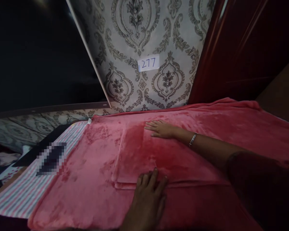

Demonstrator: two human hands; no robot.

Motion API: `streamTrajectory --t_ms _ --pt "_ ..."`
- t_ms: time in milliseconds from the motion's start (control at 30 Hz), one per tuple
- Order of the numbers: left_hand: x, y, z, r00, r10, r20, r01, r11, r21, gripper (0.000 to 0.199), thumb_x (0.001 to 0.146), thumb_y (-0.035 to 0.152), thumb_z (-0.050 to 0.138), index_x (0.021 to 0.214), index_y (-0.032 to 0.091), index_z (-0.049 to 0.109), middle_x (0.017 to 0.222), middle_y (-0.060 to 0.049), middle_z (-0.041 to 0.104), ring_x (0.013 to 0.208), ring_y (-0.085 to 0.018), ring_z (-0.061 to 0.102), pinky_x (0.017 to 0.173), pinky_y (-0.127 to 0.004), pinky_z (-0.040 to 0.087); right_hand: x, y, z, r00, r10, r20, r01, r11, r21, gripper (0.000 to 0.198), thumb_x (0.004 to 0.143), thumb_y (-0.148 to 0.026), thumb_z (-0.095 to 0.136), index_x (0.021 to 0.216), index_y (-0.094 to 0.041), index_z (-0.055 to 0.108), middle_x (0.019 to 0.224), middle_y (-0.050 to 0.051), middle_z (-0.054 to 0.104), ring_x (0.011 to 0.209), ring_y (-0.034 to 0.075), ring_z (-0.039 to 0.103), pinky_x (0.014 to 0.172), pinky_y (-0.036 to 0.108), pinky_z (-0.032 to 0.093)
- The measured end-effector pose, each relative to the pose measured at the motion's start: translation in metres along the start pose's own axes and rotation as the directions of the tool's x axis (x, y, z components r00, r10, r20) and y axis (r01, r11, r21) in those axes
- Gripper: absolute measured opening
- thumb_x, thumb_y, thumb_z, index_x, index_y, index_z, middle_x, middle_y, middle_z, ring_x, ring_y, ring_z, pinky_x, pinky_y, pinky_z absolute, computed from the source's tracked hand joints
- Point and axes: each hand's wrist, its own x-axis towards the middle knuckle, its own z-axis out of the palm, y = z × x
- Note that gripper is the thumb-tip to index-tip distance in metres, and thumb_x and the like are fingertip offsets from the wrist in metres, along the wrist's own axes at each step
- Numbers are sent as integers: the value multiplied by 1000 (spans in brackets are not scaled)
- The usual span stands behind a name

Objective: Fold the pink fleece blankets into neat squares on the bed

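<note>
The right hand (161, 129) lies flat, fingers straight and slightly parted, palm down near the far edge of a folded pink plush cloth (132, 154), gripping nothing. The left hand (148, 194) has its fingers loosely bent and spread, tips resting on the cloth's near edge without a grasp. The cloth's long axis runs left to right, a squared end facing left; its right end is hard to make out. It lies midway between the near and far edges of a spread pink blanket (91, 179). At the blanket's far-left corner is a white tag (89, 121); striped fabric (21, 195) borders its left edge. Beyond, a card (148, 63) on patterned wallpaper (144, 35) reads "277"; lettering on the screen's (43, 57) frame is too small to read.
</note>
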Motion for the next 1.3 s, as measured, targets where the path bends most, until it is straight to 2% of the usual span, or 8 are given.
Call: streamTrajectory --t_ms 167,567,700,833,933,1000,1100,1300 --pt "1 -4 6 998 45 -42 -44 999 19 48 95 38 61 142 31 59 140 -5 64 109 -26 55 91 -41 44 17 20 13 980 194 -38 -192 980 52 68 103 -64 32 162 -31 29 165 10 33 152 32 32 119 58 29" --pt "0 0 -3 1000 13 2 -13 1000 7 50 97 34 59 146 32 54 147 -5 57 122 -26 52 103 -44 41 14 17 13 978 193 -74 -192 981 17 65 104 -56 34 162 -26 32 163 12 37 150 29 37 121 51 31" --pt "-5 1 -2 992 -19 -124 22 1000 18 51 95 32 59 146 31 54 151 -8 52 134 -27 46 112 -47 35 14 -3 -4 967 248 -62 -249 969 -12 64 103 -58 36 160 -29 35 165 12 34 151 35 33 118 62 31" --pt "-14 -4 -3 945 -138 -296 152 988 27 53 91 34 63 143 29 58 153 -11 49 140 -33 40 120 -58 21 8 -63 -14 993 34 -113 -36 999 -16 57 105 -51 36 159 -32 37 168 8 27 155 35 20 121 65 18" --pt "-22 -9 -1 961 -155 -229 175 982 70 58 88 32 64 146 31 55 156 -12 45 144 -35 36 119 -63 18 4 -109 -7 962 -271 -43 272 962 22 54 106 -46 40 159 -35 36 168 3 27 157 28 13 125 60 11" --pt "-28 -11 5 973 -137 -186 157 982 101 63 85 31 67 147 32 54 158 -12 44 145 -37 34 119 -65 18 7 -124 0 926 -377 23 375 925 59 55 105 -45 43 159 -35 36 169 2 26 158 27 12 125 61 10" --pt "-33 -12 17 979 -129 -155 150 980 130 67 81 34 70 146 33 55 159 -12 43 146 -39 32 117 -67 18 22 -119 6 923 -381 62 377 924 62 58 104 -49 46 159 -33 35 168 4 27 157 28 14 124 63 8" --pt "-35 -16 28 979 -113 -169 140 978 155 70 76 42 73 144 34 56 158 -11 46 143 -40 36 117 -67 17 71 -71 3 984 -178 26 177 984 28 61 104 -57 41 159 -32 36 169 6 24 157 32 15 124 63 12"
